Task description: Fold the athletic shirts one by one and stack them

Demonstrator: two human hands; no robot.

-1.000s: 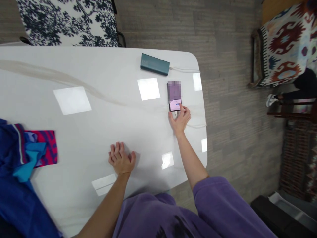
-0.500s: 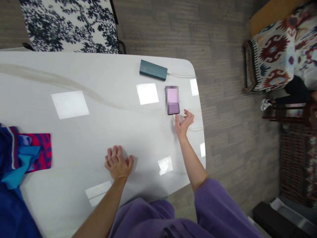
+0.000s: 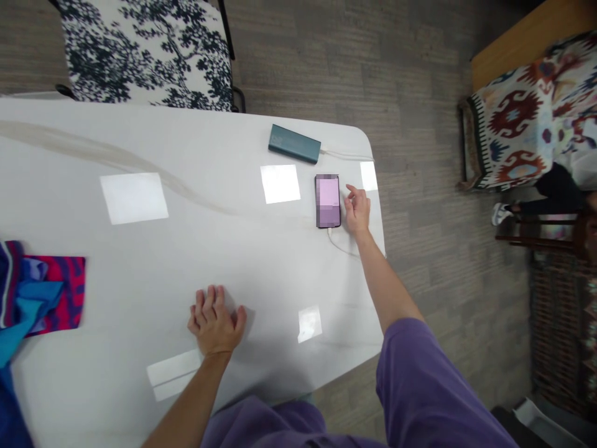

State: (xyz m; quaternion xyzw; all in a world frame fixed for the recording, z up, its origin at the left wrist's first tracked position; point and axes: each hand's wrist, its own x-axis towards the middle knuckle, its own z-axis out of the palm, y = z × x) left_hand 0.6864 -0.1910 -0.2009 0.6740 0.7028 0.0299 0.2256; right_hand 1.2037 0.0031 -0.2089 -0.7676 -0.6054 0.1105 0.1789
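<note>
Smartphone (image 3: 329,201) sits on the worktop (image 3: 186,261), untouched now: right hand (image 3: 357,210) just shifted up along its right side, fingers half-curled, nothing held. Left hand's (image 3: 215,326) well left of it, fingers spread, empty.

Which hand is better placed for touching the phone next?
Probably the right hand: it is just beside the phone, while the left hand is palm-down on the table, farther away.

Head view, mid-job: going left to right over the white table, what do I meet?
Fabric → left hand → teal block → phone → right hand.
</note>
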